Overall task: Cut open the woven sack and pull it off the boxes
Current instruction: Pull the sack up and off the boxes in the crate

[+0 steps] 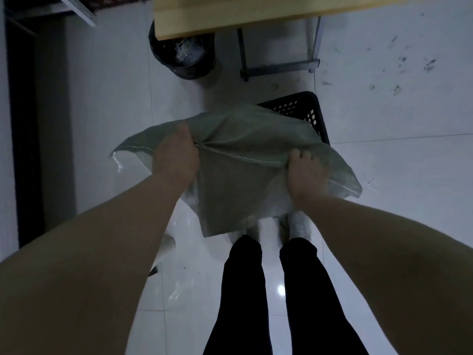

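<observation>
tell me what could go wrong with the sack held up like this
The sack hangs over your feet and hides part of the black crate beyond it, so a step forward could trip you. The right hand grips only the sack's edge, which might slip free. The glossy floor may be slippery.

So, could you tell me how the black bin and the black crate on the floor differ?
The bin is round; the crate is rectangular with perforated walls. The bin sits partly under the table and holds clear scraps; the crate is partly hidden by the sack, its contents unseen. Both are black and stand on the white floor.
</observation>
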